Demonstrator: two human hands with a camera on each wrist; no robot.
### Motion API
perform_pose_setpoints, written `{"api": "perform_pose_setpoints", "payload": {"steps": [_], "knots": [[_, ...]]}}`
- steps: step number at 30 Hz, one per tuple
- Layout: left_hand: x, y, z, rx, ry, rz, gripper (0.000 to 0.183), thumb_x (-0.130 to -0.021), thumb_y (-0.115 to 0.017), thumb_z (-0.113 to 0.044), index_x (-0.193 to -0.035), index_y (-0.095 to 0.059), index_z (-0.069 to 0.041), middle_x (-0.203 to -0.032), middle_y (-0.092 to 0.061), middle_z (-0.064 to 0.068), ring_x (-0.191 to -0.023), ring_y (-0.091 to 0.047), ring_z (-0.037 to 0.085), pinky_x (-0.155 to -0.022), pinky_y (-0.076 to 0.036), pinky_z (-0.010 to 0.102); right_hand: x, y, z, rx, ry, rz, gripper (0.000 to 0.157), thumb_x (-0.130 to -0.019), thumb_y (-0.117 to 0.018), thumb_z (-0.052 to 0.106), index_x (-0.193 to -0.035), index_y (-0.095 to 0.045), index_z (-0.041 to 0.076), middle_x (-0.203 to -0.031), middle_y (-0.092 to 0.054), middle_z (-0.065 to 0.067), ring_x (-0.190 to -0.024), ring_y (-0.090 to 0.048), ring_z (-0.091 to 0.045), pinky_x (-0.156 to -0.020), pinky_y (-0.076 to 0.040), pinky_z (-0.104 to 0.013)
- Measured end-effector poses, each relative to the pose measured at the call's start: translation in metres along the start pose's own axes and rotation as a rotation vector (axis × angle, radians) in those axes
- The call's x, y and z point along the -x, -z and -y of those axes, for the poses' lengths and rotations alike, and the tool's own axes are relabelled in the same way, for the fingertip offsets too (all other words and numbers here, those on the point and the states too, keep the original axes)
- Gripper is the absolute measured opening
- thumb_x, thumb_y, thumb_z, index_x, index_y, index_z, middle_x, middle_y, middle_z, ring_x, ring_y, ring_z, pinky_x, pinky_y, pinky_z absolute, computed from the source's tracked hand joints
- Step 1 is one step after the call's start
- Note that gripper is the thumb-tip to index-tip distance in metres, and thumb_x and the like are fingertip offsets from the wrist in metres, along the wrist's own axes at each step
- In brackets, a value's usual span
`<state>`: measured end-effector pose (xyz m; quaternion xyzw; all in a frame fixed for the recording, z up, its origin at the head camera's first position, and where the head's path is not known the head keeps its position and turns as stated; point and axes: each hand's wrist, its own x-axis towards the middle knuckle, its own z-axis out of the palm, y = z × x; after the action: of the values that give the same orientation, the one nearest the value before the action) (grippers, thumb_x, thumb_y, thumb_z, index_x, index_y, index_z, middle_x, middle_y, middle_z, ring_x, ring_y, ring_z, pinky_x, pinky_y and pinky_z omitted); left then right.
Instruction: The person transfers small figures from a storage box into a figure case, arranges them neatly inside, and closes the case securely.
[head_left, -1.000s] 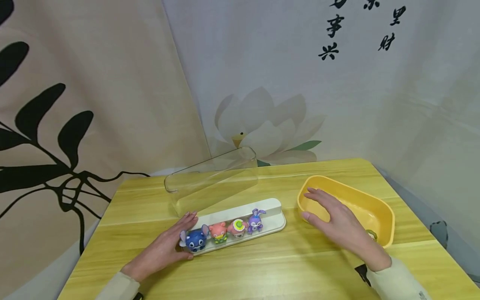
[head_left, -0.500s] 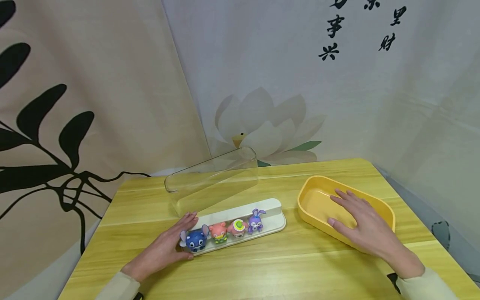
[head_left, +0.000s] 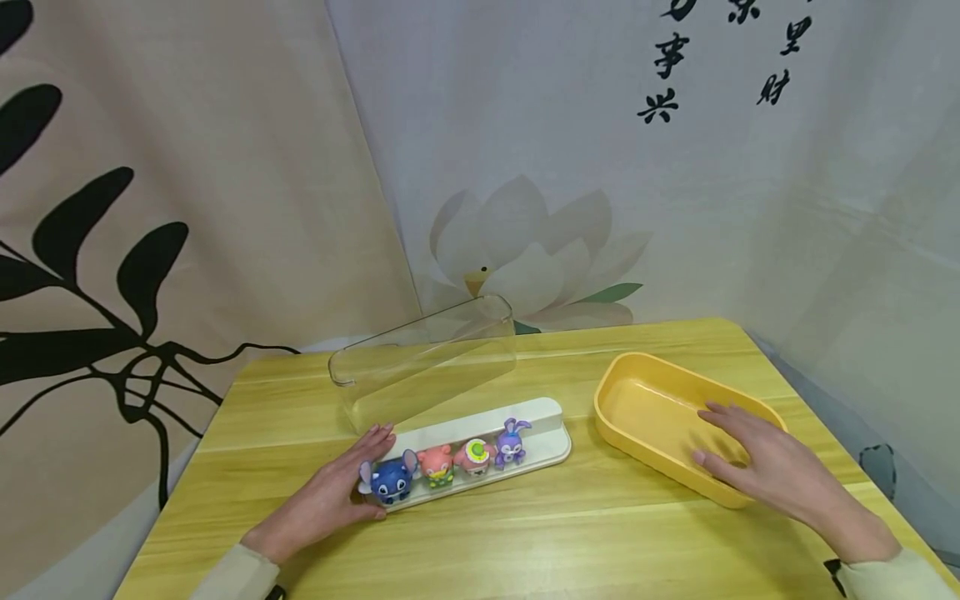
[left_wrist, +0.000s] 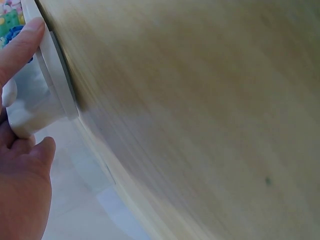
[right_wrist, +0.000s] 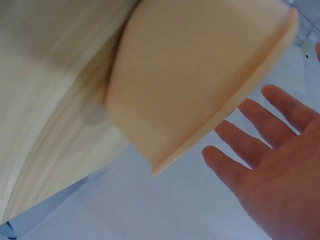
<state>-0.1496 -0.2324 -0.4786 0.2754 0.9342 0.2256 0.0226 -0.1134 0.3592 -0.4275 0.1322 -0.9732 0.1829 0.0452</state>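
Observation:
My left hand (head_left: pixel 326 500) grips the left end of a long white display base (head_left: pixel 553 433), thumb on the near edge and fingers at the far side. In the left wrist view the thumb lies along the white base (left_wrist: pixel 35 97). Several small toy figures stand in a row on it: a blue big-eared one (head_left: pixel 392 481), a pink one (head_left: pixel 437 465), a pink one with a green-and-yellow top (head_left: pixel 475 456) and a purple rabbit (head_left: pixel 512 442). My right hand (head_left: pixel 787 462), fingers spread and holding nothing, hovers over the right end of a yellow plastic bin (head_left: pixel 637 408).
Behind the base a clear plastic cover (head_left: pixel 431 367) stands near the back edge of the wooden table (head_left: pixel 480 550). A printed curtain (head_left: pixel 562 167) hangs just beyond that edge.
My right hand has moved right across the yellow bin, from its left part to its right end. The left hand, the base and the figures have stayed in place.

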Motion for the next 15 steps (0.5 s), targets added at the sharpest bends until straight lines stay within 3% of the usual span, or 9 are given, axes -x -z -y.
{"api": "perform_pose_setpoints", "payload": {"steps": [7, 15], "knots": [[0.000, -0.001, 0.001, -0.001, 0.001, 0.002, 0.104, -0.074, -0.094, -0.024, -0.160, -0.038, -0.007, -0.170, -0.026, 0.010, -0.154, -0.026, 0.035, -0.114, -0.039, 0.052, 0.003, -0.004, -0.010, 0.044, -0.008, 0.058, 0.066, -0.097, -0.069, 0.050, -0.142, -0.060, 0.002, -0.145, -0.056, -0.027, -0.122, -0.058, -0.052, -0.087, -0.054, -0.068], [0.000, -0.001, 0.001, -0.002, 0.000, 0.005, 0.104, -0.074, -0.094, -0.024, -0.160, -0.038, -0.006, -0.170, -0.026, 0.010, -0.154, -0.025, 0.035, -0.115, -0.039, 0.051, 0.003, -0.007, -0.020, 0.029, 0.000, 0.118, 0.062, -0.098, -0.069, 0.049, -0.138, -0.063, 0.002, -0.138, -0.062, -0.026, -0.117, -0.064, -0.046, -0.088, -0.056, -0.063]]}}
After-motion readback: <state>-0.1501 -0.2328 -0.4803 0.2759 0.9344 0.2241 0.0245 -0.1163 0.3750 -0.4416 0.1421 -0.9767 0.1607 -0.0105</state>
